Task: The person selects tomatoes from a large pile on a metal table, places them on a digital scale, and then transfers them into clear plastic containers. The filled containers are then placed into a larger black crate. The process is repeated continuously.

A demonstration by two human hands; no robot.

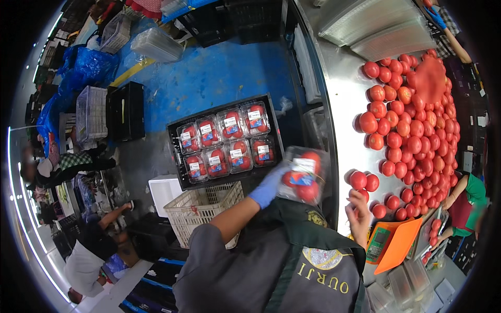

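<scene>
My left hand, in a blue glove, grips a clear plastic clamshell of red tomatoes that bears a printed label. It is held between the metal table and a black crate. Inside that crate, labelled clamshells of tomatoes stand in two rows. My right hand is bare and raised at the table's near side, its fingers apart and nothing seen in them. Just beyond its fingertips lie a few loose tomatoes; whether it touches one I cannot tell.
A large heap of tomatoes covers the metal table, with stacked plastic trays beyond. An orange scale stands at right. Below the black crate sits a beige basket. Co-workers' arms reach in at the far side.
</scene>
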